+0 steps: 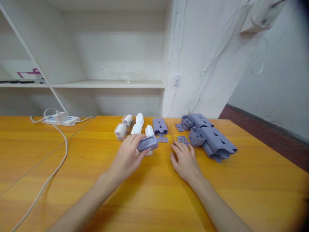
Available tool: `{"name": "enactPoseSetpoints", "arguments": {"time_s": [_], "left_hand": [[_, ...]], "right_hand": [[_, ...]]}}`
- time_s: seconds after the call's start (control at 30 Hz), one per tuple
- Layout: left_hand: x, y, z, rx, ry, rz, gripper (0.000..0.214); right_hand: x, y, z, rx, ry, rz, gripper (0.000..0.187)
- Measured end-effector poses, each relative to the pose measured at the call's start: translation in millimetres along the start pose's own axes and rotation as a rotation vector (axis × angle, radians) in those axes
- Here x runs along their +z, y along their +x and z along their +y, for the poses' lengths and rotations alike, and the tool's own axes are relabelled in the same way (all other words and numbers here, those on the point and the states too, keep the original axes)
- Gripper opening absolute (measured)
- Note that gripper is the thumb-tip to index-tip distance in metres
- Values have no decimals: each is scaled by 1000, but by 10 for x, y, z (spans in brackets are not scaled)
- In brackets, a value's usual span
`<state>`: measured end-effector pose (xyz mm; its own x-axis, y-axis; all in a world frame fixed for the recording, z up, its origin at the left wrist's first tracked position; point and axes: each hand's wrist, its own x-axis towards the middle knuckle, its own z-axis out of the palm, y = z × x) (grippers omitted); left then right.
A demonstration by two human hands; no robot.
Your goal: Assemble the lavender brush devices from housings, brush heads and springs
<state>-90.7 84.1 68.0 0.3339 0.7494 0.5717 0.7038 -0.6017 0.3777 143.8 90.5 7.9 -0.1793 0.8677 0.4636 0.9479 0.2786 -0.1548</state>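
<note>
My left hand [127, 158] grips a small lavender plastic housing [147, 143] just above the orange table [72, 180], fingers wrapped around its near side. My right hand [184, 161] lies flat on the table with fingers stretched toward a small flat lavender plate [182, 140]. Between the hands, behind them, lie another flat plate [162, 139], a metal spring [171, 131] and a lavender cover [159, 126]. White plastic parts [137, 127] sit just beyond my left hand.
A pile of lavender housings [212, 138] lies at the right. Clear capped white rollers [120, 131] stand by the white parts. A white power strip [61, 119] with a cable [54, 170] runs over the left of the table. White shelves [108, 84] rise behind.
</note>
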Motion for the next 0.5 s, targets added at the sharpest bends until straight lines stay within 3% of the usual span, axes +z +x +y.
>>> {"name": "enactPoseSetpoints", "arguments": {"time_s": [0.13,0.23,0.5], "left_hand": [[-39,-334,-17,52,-16,-198,31],[-3,-457,-15,93,42,-277,27],[39,-469,-33,94,206,-230,40]], "right_hand": [[19,-4,6,-9,0,6,31],[26,1,9,-11,-3,15,31],[-50,7,-31,12,-34,31,25]]}}
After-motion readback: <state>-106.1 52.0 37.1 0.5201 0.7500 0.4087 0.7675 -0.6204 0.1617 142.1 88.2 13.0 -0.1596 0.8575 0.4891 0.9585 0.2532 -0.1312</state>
